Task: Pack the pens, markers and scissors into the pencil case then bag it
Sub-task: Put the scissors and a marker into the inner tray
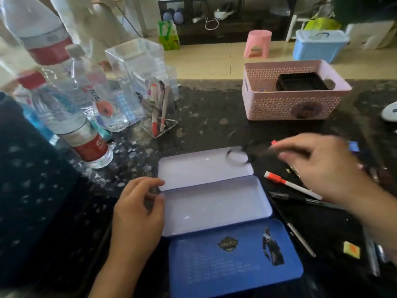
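- Head view: left hand [137,214] rests on the dark speckled worktop [214,117], curled fingers [150,183] loosely touching the left rim of the open blue metal pencil case [214,203].
- Right hand [326,166] hovers over the case's far right corner, fingers pinched on blurred black scissors [240,157].
- Red-capped white marker [287,183] and black pens [300,198] lie right of the case.

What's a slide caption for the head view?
Right hand carries black scissors over the open pencil case; left hand steadies it.

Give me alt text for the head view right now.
A right hand carries blurred black scissors over an open, empty pencil case that the left hand steadies. A red-capped marker and pens lie to its right.
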`<state>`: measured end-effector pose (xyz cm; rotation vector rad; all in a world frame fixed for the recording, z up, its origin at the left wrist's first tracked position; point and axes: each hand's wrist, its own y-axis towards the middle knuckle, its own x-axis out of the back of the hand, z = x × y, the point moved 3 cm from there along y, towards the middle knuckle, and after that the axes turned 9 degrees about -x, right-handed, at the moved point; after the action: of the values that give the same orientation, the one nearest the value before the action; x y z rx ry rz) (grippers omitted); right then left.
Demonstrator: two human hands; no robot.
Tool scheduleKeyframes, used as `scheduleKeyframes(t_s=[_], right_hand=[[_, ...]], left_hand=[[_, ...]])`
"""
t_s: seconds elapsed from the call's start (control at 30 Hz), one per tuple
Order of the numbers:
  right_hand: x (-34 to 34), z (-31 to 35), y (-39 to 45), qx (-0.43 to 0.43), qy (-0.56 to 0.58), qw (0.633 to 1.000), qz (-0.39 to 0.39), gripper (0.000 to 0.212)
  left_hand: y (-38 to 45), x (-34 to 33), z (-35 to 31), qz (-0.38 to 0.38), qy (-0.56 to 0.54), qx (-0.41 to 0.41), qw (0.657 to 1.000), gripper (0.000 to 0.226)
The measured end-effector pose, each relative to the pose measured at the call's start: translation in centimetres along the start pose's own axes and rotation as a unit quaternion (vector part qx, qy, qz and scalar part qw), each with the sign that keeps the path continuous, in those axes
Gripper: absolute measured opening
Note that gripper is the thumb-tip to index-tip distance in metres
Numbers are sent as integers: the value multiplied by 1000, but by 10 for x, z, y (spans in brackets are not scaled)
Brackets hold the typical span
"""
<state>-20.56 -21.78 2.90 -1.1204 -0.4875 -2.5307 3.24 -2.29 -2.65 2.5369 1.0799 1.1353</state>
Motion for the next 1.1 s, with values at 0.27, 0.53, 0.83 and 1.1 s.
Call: scheduleKeyframes(t_s=[0.27,0.53,0.83,1.1], right_hand=[[-96,34,-40,38,-30,975,215,12],[-76,27,-37,148,-66,983,81,8],[-31,-59,11,-175,-258,950,28,22],[-49,23,-12,183,-137,974,0,18]], left_hand=[[-2,-5,-7,108,66,-89,988,25],[-6,-15,6,161,104,-49,980,12],[-3,-11,5,211,78,-12,974,29],[0,1,-1,119,22,47,992,32]])
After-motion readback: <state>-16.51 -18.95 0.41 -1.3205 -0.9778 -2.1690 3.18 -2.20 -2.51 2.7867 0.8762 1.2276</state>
